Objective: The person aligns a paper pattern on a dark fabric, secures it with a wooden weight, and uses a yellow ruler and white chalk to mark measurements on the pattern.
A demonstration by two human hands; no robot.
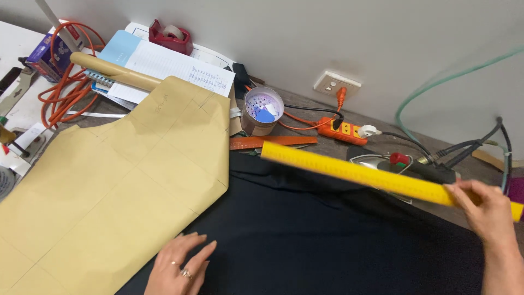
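Note:
My right hand [483, 210] grips a long yellow ruler [355, 172] near its right end and holds it in the air, slanting up to the left over the black fabric [305, 240]. My left hand [180, 265] rests flat with fingers spread on the black fabric, at the lower edge of a large brown paper pattern [109, 191] that covers the left of the table. A ring shows on one finger.
Behind the pattern lie a rolled brown paper [114, 71], a lined notebook [164, 65], a red tape dispenser [170, 35] and coiled orange cable [63, 82]. A round tin with chalk [263, 109], an orange ruler [273, 142], an orange power strip [341, 129], a wall socket [337, 83] and an iron [393, 164] sit at the back.

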